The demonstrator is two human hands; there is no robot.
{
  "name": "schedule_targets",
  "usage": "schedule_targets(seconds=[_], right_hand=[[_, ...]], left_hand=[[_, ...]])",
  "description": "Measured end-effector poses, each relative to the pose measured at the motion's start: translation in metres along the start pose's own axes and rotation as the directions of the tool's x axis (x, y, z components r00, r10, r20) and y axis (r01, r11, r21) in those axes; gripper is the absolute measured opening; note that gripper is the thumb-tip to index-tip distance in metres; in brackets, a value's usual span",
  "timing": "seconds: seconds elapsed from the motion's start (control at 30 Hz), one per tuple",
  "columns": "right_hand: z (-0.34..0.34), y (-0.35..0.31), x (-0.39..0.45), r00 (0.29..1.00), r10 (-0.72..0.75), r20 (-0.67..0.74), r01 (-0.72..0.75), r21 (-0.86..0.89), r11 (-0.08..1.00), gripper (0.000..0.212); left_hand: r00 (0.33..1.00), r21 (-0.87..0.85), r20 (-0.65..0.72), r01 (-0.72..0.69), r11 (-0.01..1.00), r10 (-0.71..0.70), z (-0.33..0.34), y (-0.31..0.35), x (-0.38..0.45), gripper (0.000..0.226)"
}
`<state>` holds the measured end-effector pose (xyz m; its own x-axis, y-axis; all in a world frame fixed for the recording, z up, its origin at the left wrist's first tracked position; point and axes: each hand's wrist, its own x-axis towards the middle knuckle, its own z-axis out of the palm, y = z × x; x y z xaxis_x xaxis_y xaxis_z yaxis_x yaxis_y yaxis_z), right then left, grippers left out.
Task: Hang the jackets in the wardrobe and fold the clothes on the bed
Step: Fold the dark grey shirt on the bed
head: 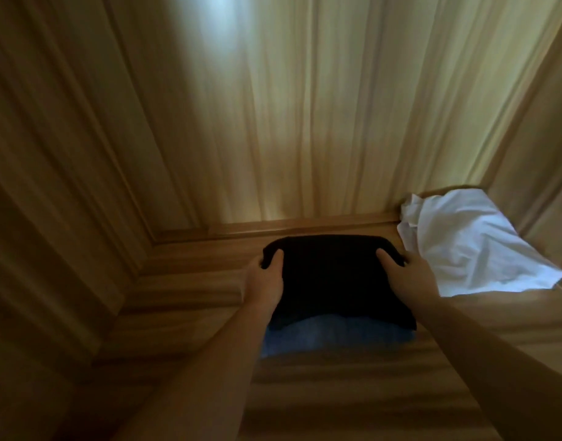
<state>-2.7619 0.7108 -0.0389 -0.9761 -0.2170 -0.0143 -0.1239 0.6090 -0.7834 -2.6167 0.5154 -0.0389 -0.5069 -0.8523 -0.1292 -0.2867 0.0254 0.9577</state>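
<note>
To my left runs the wooden panelling (66,173), dim and blurred, meeting the back rail in the corner. My left hand (267,278) comes next: its thumb lies on top of the black folded garment (333,281) and its fingers curl round the far left corner, so it grips that edge. The garment is dark and I can make out no seams or sleeves, only a compact rectangle, which I take as a fold finished or close to it. It rests on a blue piece of clothing (333,337) that shows just below its near edge, and both sit on the striped bed cover (337,386) close to the curtain (305,122) behind.

My right hand (410,275) mirrors the left, thumb over the top, fingers wrapped round the far right corner. I judge I am in the folding half of the task, setting this black piece down on the stack or squaring it there.

Just beside my right hand, on the bed's far right, lies the white garment (470,243), crumpled and plainly unfolded. The next move, as I see it, calls for letting go of both corners without dragging the fold loose, then reaching right for the white one and spreading it flat.
</note>
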Motion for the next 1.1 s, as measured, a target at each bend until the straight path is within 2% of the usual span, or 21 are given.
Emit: schedule_targets(seconds=[0.13,0.27,0.33,0.4,0.43,0.5,0.57,0.6,0.77,0.9,1.0,1.1], right_hand=[[0.0,0.002,0.002,1.0,0.008,0.009,-0.008,0.016,1.0,0.049],[-0.015,-0.009,-0.01,1.0,0.009,0.016,-0.01,0.011,1.0,0.051],[-0.033,-0.017,-0.024,1.0,-0.018,0.012,0.018,-0.03,0.999,0.055],[-0.059,-0.024,-0.048,0.995,-0.1,0.005,0.1,-0.116,0.988,0.06],[-0.073,-0.027,-0.062,0.988,-0.152,0.005,0.151,-0.172,0.973,0.061],[-0.103,-0.031,-0.093,0.961,-0.276,0.01,0.261,-0.356,0.897,0.062],[-0.133,-0.035,-0.124,0.925,-0.378,0.021,0.331,-0.534,0.778,0.061],[-0.147,-0.037,-0.138,0.918,-0.395,0.034,0.342,-0.571,0.746,0.061],[-0.206,-0.028,-0.207,0.92,-0.39,0.027,0.332,-0.582,0.743,0.061],[-0.25,-0.011,-0.265,0.945,-0.313,-0.091,0.196,-0.61,0.768,0.062],[-0.274,0.009,-0.315,0.942,-0.234,-0.239,0.054,-0.581,0.812,0.063],[-0.286,0.03,-0.372,0.904,-0.16,-0.396,-0.106,-0.572,0.813,0.063]], left_hand=[[0.995,0.147,-0.067,-0.069,0.987,0.079,0.0,0.004,-0.005,0.029],[0.997,0.264,-0.042,-0.057,0.963,0.071,-0.014,0.025,-0.015,0.051],[0.989,0.305,0.02,-0.144,0.941,0.145,-0.026,0.041,-0.028,0.051],[0.959,0.401,0.087,-0.282,0.872,0.27,-0.041,0.057,-0.053,0.048],[0.929,0.474,0.135,-0.367,0.8,0.346,-0.049,0.065,-0.068,0.046],[0.822,0.604,0.281,-0.553,0.574,0.495,-0.065,0.077,-0.1,0.042],[0.71,0.649,0.429,-0.672,0.355,0.559,-0.078,0.089,-0.132,0.043],[0.683,0.656,0.468,-0.694,0.297,0.561,-0.084,0.096,-0.147,0.044],[0.598,0.604,0.569,-0.77,0.208,0.564,-0.096,0.123,-0.201,0.046],[0.527,0.502,0.623,-0.836,0.221,0.578,-0.079,0.137,-0.231,0.046],[0.416,0.362,0.694,-0.907,0.215,0.588,-0.054,0.138,-0.262,0.048],[0.254,0.209,0.758,-0.967,0.145,0.601,-0.032,0.134,-0.3,0.055]])
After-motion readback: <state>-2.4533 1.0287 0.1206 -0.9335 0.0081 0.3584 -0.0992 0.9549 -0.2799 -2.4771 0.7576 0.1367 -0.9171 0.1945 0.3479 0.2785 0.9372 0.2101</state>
